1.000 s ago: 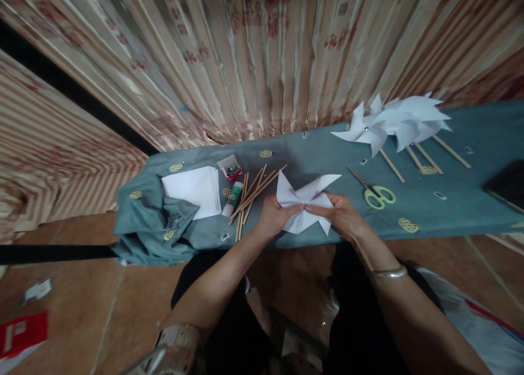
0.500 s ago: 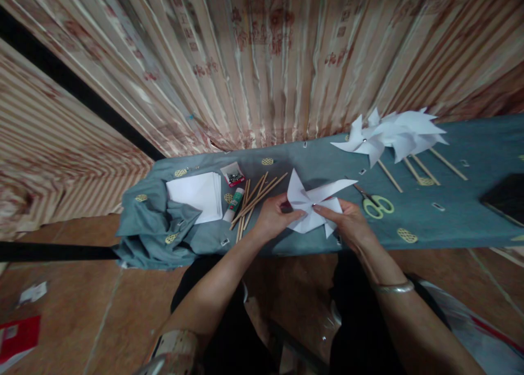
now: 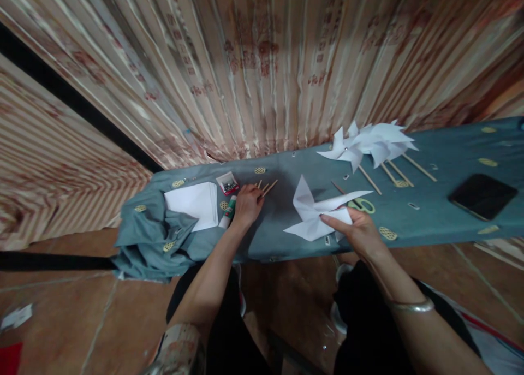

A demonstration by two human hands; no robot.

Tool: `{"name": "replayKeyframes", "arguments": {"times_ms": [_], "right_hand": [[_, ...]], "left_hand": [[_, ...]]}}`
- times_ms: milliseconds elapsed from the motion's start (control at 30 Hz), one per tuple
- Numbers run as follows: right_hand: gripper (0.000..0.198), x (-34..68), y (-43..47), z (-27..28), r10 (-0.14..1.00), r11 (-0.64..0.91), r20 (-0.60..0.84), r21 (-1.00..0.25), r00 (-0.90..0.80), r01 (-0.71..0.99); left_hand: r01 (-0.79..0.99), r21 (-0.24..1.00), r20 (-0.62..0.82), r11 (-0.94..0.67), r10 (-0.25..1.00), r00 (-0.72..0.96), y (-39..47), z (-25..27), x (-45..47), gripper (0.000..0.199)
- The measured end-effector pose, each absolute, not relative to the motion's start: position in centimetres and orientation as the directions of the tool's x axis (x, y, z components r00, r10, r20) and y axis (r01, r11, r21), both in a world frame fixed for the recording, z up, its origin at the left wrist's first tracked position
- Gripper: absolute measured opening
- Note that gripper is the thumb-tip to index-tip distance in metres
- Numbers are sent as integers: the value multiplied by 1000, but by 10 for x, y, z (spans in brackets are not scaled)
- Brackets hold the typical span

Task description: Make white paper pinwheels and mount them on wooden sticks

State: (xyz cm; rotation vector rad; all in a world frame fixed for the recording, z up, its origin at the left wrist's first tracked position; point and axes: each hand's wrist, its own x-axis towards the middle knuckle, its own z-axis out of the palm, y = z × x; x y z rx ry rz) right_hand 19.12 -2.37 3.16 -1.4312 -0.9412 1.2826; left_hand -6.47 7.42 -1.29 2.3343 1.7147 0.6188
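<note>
My right hand (image 3: 360,230) pinches a white paper pinwheel (image 3: 311,214) at its middle, the thumb pressed near the centre and the blades spread. My left hand (image 3: 248,204) lies over the bundle of thin wooden sticks (image 3: 268,187), its fingers curled down around them; the hand hides most of the bundle, and how many sticks it grips cannot be told. Close beside that hand is a glue stick (image 3: 227,212) with a green label. Behind it stands a small open box of metal pins (image 3: 227,183). Green-handled scissors (image 3: 362,204) lie partly hidden behind the pinwheel.
A stack of white paper (image 3: 194,203) lies on the left of the blue-green tablecloth (image 3: 282,238), partly under a cloth fold. Several pinwheels on sticks (image 3: 380,140) lie at the back right. A dark phone-like object (image 3: 483,196) rests farther right. A patterned curtain (image 3: 262,91) hangs behind.
My left hand has let go of the pinwheel and moved left onto the wooden sticks. My right hand keeps the pinwheel. The view has shifted slightly to the right.
</note>
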Motion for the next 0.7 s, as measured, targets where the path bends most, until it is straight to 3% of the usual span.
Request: {"name": "replayKeyframes", "arguments": {"times_ms": [167, 333, 700], "right_hand": [[30, 185, -35, 42, 992, -110, -104, -990, 75, 89], [25, 182, -39, 41, 998, 3, 16, -971, 53, 240], [20, 176, -45, 37, 999, 1, -11, -953, -37, 304]], "left_hand": [[841, 436, 276, -321, 937, 214, 77, -10, -60, 17], [740, 588, 331, -327, 932, 149, 75, -2, -57, 17], [702, 558, 239, -442, 896, 375, 46, -12, -44, 17]]}}
